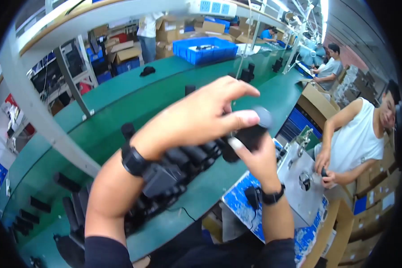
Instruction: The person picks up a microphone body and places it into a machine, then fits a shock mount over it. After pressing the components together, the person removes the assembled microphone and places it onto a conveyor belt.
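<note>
My right hand [262,161] is closed around a short black cylinder [250,136], held up over the green bench. At its upper end is a round, greyish, see-through disc [264,117], blurred by motion. My left hand [205,109] reaches across from the left, its fingers bent but spread apart. Its thumb lies over the disc's edge; whether it touches cannot be made out. Beneath my left forearm, many black cylinders [194,155] lie close together, beside a dark boxy piece [163,178]. Each wrist wears a black band.
A blue bin [205,49] stands on the far side of the green bench [196,192]. More black cylinders [40,204] stand at left. To the right is a grey metal fixture [301,178] on a blue-and-white worn surface. A seated co-worker's hands [327,172] hold a small black part beside it.
</note>
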